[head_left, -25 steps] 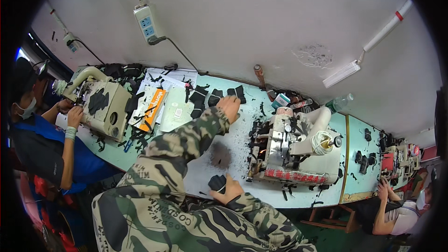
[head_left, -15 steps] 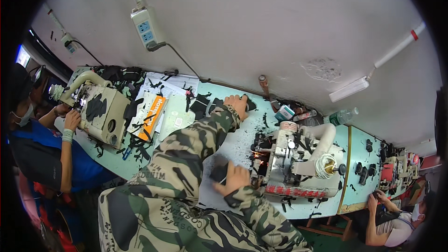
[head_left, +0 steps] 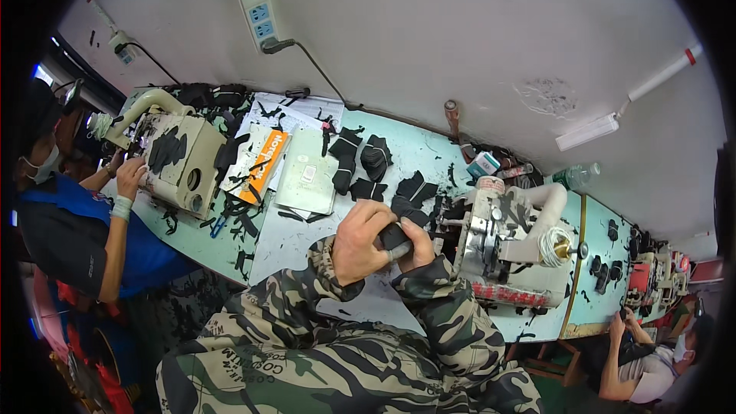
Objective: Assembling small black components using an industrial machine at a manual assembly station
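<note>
My left hand (head_left: 359, 239) and my right hand (head_left: 417, 244) meet over the table in front of me. Between them they grip a small bundle of black pieces (head_left: 393, 238), fingers curled round its sides; a light band seems to cross it. Just beyond my hands lie more black bundles: one (head_left: 415, 188) near the right fingers, a smaller one (head_left: 368, 189) beside it, and two taller stacks (head_left: 376, 158) farther back, some with thin light bands. A cream machine (head_left: 491, 234) with a curved pipe stands close to my right hand.
A pale-green booklet (head_left: 305, 176) and an orange-and-white notepad (head_left: 262, 170) lie to the left. Beyond them, a co-worker in blue works at another machine (head_left: 172, 157). Plastic bottle (head_left: 576, 175) and small box (head_left: 483, 164) stand behind my machine. Black scraps litter the table (head_left: 356, 123).
My left hand has come back from the bundles at the rear, leaving them uncovered. My right hand, blurred with a dark piece before, has risen to join it. The view has shifted slightly.
</note>
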{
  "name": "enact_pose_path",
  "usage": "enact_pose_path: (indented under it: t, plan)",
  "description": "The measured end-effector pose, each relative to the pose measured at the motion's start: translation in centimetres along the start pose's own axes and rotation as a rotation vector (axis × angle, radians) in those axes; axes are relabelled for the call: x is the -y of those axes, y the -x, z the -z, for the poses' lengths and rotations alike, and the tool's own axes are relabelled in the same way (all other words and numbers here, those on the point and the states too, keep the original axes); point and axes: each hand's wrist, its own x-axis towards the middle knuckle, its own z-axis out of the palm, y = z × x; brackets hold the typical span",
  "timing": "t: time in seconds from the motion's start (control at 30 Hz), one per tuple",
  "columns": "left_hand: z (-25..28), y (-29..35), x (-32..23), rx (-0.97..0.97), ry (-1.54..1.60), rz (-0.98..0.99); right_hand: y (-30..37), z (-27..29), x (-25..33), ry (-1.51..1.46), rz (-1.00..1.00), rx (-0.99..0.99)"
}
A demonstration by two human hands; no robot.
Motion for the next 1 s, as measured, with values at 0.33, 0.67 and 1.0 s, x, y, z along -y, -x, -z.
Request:
enact_pose_path:
  t: [0.33,0.67,1.0]
  plan:
    - [1.5,7.7,-5.0,0.359,0.229,0.185,6.1,1.2,-5.9,-0.038,-0.248,-0.25]
    - [5.2,22.2,-1.0,0.619,-0.141,0.408,8.5,2.8,-9.3,1.495,0.081,-0.079]
    - [5.6,16.6,2.9,0.268,-0.447,0.516,9.9,1.9,-7.6,2.026,-0.007,0.146]
